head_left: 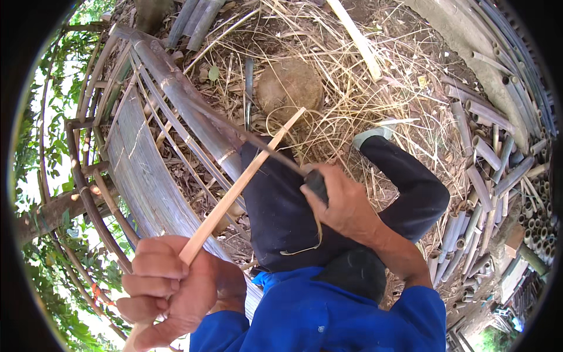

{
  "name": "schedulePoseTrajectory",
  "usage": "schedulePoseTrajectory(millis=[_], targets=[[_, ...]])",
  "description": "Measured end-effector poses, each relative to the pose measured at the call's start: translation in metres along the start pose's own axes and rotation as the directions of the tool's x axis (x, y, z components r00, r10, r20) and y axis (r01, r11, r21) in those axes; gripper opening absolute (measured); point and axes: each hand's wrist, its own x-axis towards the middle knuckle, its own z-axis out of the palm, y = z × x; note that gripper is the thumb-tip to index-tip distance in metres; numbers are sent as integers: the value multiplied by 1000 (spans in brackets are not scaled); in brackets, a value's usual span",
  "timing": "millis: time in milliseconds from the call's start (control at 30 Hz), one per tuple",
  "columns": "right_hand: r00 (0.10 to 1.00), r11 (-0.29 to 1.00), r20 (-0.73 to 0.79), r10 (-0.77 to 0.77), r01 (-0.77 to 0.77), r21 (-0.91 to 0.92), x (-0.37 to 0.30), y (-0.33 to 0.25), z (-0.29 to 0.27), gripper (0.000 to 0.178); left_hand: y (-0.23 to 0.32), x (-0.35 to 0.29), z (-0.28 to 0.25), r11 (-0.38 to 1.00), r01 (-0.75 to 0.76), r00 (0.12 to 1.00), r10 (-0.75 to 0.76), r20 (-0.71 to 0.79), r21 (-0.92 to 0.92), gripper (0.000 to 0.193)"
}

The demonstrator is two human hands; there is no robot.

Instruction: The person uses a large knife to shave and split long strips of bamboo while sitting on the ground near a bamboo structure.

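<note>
My left hand [167, 287] is closed round a pale bamboo strip [234, 192], which slants up and to the right across my dark trousers. In my right hand [346, 202] is a knife [316, 185], its dark handle gripped in my fist. The thin blade reaches up and left and crosses the strip near its upper part; whether the edge touches it I cannot tell. A thin curled shaving [318, 234] hangs below my right hand onto my lap. The strip's lower end comes out beneath my left fist.
A round wooden block [290, 88] stands on the ground ahead, beside a long narrow blade-like tool [248, 94]. Straw-like shavings [352, 111] litter the ground. Bamboo poles and a slatted bench [141, 158] lie to the left. Cut bamboo tubes [487, 152] are piled at the right.
</note>
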Motion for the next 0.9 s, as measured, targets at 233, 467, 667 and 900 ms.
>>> schedulePoseTrajectory(millis=[233,467,667,900], targets=[[978,986,132,164,-157,-59,14,57,59,34,5,-7,11,942,-69,995,87,-42,330,58],[963,950,109,-248,219,224,19,8,26,32,-2,-6,11,912,-70,992,107,-70,405,55],[926,972,297,232,-207,-114,56,94,60,30,-3,0,-2,1000,6,990,-6,139,-2,54],[944,967,213,252,-236,-99,35,140,95,31,6,6,-6,990,-3,999,-5,53,143,48]])
